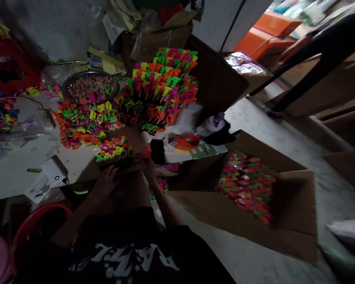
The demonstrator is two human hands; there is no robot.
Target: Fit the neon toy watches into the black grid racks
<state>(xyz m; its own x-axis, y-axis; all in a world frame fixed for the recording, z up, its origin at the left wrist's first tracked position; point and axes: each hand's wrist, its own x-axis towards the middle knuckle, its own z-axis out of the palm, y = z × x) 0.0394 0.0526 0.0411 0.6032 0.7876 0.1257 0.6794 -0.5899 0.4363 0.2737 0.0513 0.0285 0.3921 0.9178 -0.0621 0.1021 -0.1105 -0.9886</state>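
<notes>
My left hand (106,182) rests at the near edge of a small tray of bright toy pieces (113,150), fingers bent against its dark base. My right hand (147,161) is just right of that tray and pinches a small orange piece (147,150) between its fingertips. A loose heap of orange, green and yellow pieces (81,124) lies behind the tray on the white table (12,173). Stacked rows of the same coloured pieces (162,81) rise further back.
A metal bowl of small candies (90,86) sits at the back left. An open cardboard box (296,213) with packed coloured items stands on the floor to the right. A red stool (40,221) is at lower left. Another person's dark-clad leg (319,67) crosses the upper right.
</notes>
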